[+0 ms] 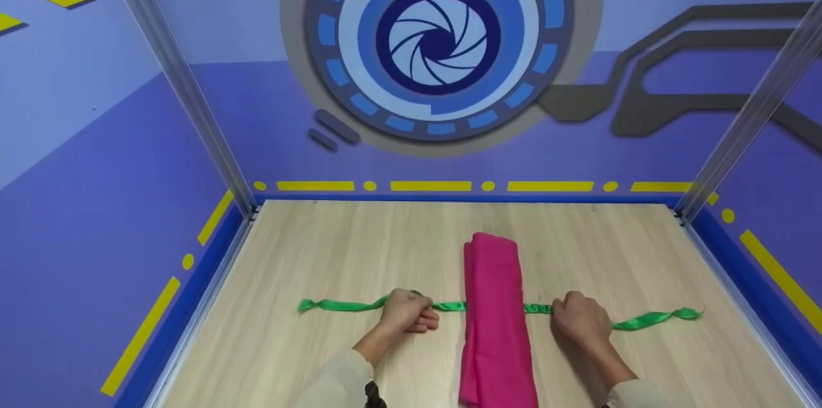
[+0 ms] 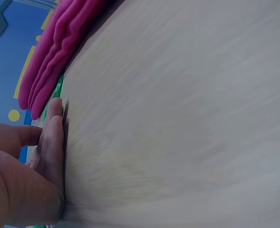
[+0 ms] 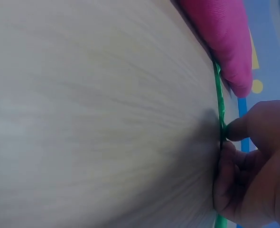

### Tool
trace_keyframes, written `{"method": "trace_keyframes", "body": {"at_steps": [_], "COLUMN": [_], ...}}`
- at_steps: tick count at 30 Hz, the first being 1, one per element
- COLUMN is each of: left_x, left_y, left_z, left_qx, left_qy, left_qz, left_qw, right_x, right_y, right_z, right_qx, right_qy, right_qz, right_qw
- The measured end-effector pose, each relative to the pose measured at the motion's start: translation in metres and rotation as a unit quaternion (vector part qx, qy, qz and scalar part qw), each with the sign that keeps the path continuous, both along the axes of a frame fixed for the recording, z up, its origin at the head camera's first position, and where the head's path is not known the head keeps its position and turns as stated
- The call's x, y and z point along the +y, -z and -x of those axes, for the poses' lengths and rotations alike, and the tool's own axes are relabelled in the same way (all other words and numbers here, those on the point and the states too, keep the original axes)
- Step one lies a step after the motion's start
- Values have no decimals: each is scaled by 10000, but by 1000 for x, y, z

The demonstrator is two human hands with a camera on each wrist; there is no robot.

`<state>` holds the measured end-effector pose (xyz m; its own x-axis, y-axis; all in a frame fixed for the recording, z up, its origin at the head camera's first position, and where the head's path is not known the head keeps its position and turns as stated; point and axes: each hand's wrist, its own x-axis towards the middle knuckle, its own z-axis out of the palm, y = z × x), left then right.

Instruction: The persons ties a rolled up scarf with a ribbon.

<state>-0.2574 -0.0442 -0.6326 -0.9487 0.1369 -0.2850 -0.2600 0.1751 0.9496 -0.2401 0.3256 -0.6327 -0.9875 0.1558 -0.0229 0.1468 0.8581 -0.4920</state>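
Two hands [image 1: 406, 311] [image 1: 583, 319] pinch a green ribbon [image 1: 538, 309] running left-right under a folded pink cloth [image 1: 497, 324] pointing away.

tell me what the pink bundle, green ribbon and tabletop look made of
Pink bundle: probably cloth, matte, with soft folds. Green ribbon: likely satin, given its glossy highlights. Tabletop: wood or wood-look laminate, dull finish, pale grain streaks; can't tell which.

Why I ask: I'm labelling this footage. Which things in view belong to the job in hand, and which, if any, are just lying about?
Belong to the job:
green ribbon, passing under the cloth
folded pink cloth, over the ribbon
left grip and right grip, both pinching the ribbon

Lying about: no loose items seen, only setting:
wooden tabletop
patterned back wall
metal corner posts
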Motion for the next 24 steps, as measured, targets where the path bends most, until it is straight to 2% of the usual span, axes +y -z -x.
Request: {"method": "trace_keyframes", "body": {"at_steps": [5,11,17,24], "left_x": [1,2,2,4], "left_y": [0,3,2,0], "left_z": [-2,-6,-7,-1], "left_qx": [81,323,532,544], "left_qy": [5,-65,-217,-348], "left_qz": [-10,-158,-321,-670], "left_qw": [10000,9993,9978,9957], "right_x": [-3,-5,-5,-6], "right_y": [1,3,0,-2], "right_z": [-2,-2,-3,-4], "right_qx": [60,312,508,956], "right_qy": [8,259,442,587], "right_qz": [-71,96,610,1152], "right_qw": [10000,9991,9959,9870]}}
